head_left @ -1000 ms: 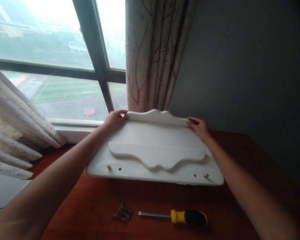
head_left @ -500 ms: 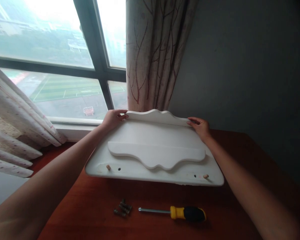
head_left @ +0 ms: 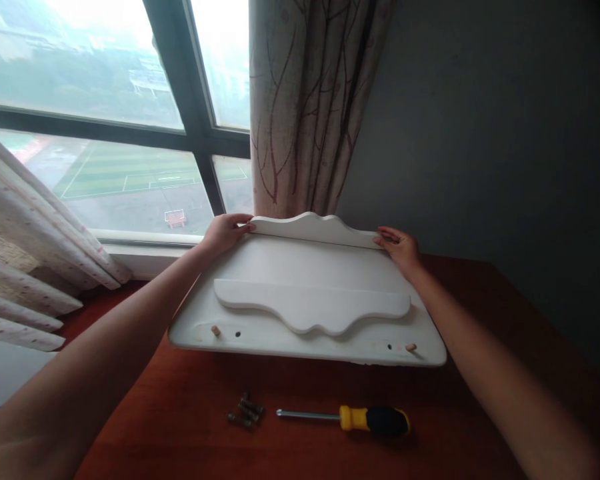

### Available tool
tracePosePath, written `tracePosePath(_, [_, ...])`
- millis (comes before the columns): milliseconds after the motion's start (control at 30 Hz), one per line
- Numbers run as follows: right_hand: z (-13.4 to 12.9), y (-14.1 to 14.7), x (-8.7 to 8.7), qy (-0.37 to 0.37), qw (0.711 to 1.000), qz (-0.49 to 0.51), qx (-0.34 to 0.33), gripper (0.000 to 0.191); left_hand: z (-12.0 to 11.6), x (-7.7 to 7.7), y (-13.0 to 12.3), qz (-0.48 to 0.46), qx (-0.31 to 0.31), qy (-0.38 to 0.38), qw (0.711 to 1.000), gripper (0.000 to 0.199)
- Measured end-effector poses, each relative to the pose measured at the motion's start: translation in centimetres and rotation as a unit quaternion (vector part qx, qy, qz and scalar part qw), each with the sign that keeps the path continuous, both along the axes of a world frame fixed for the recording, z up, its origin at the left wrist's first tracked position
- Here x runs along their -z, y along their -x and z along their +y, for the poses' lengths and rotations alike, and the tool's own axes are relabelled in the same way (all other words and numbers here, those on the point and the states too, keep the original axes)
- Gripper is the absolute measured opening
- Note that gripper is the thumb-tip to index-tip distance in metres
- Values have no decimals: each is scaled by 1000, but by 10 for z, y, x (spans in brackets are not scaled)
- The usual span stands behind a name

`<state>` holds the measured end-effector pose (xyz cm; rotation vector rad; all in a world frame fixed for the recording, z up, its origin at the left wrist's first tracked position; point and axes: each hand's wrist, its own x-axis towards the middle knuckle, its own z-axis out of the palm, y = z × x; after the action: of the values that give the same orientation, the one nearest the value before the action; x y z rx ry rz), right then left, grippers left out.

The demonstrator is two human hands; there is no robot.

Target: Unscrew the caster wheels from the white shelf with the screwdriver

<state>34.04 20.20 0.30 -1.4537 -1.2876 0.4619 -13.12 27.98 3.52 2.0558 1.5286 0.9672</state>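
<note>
At the far edge of a white board (head_left: 290,262) stands a scalloped white panel (head_left: 313,229), upright. My left hand (head_left: 226,233) pinches its left end, and my right hand (head_left: 399,248) pinches the right end. A second scalloped white panel (head_left: 313,307) lies flat on the board, its wavy edge toward me. Near the board's front corners, a wooden dowel (head_left: 215,331) on the left and another dowel (head_left: 411,348) on the right stick up, each beside a dark hole. Whether the upright panel is fixed to the board cannot be made out.
On the reddish-brown table (head_left: 180,413), in front of the board, lie several metal screws (head_left: 247,410) and a yellow-and-black screwdriver (head_left: 360,419). A window (head_left: 130,173) and a curtain (head_left: 305,107) are behind, with a grey wall (head_left: 480,133) to the right.
The view has shifted slightly, so everything sits a little higher. Both hands stay on the ends of the upright panel; the board, screws and screwdriver keep their places.
</note>
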Motion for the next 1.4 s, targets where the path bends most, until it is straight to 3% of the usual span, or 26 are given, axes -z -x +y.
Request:
tracePosePath(733, [-9,3,-7,16,995,-81,53,58,-9,-5,-2,-26,-15,5,1000,51])
tracePosePath(1167, [-6,5,-5,-19,998,-3,61,52,-5,1,-1,-61,-11,17,998,51])
tracePosePath(1400, [-7,7,-6,14,1000,4,25,52,-5,0,0,-38,-8,13,999,52])
